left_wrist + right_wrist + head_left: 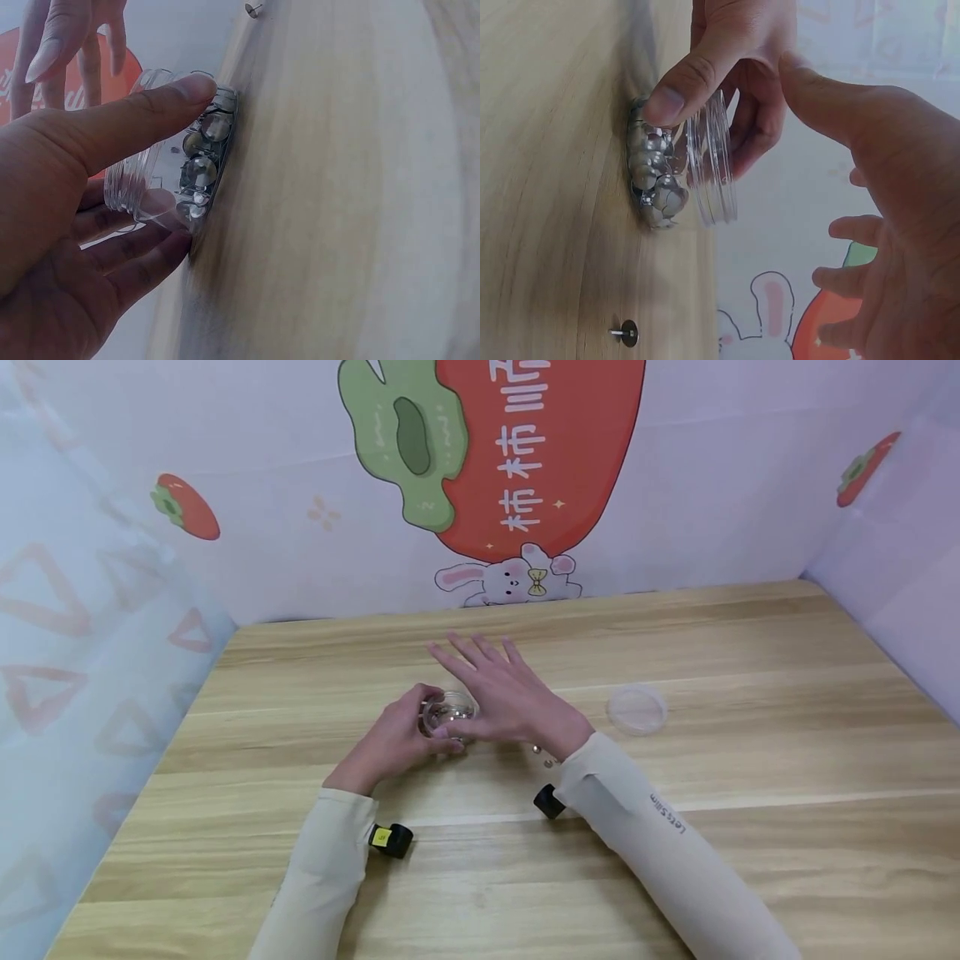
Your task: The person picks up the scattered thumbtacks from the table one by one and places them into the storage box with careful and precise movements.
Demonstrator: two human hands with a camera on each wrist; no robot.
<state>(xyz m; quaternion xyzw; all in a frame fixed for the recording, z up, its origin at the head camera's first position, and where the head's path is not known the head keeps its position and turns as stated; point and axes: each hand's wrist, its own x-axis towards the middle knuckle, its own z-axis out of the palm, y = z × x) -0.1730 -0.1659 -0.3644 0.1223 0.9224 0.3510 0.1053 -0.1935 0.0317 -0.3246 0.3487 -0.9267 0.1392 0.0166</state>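
My left hand (401, 735) grips a small clear jar (450, 702) with a threaded, uncovered mouth, standing on the table. In the left wrist view the thumb lies along one side of the jar, fingers around the other. Silvery thumbtacks (201, 172) cover the jar's bottom. My right hand (510, 697) hovers over and beside the jar, its fingers spread and holding nothing. Its thumb reaches near the jar's mouth; whether they touch I cannot tell. A loose thumbtack (630, 333) lies on the table in the right wrist view.
A round clear lid (637, 708) lies on the wooden table (480, 885) to the right of the right wrist. A few loose tacks (537, 749) sit close to that wrist, partly hidden by it. A printed cloth backdrop (285, 552) rises behind the table.
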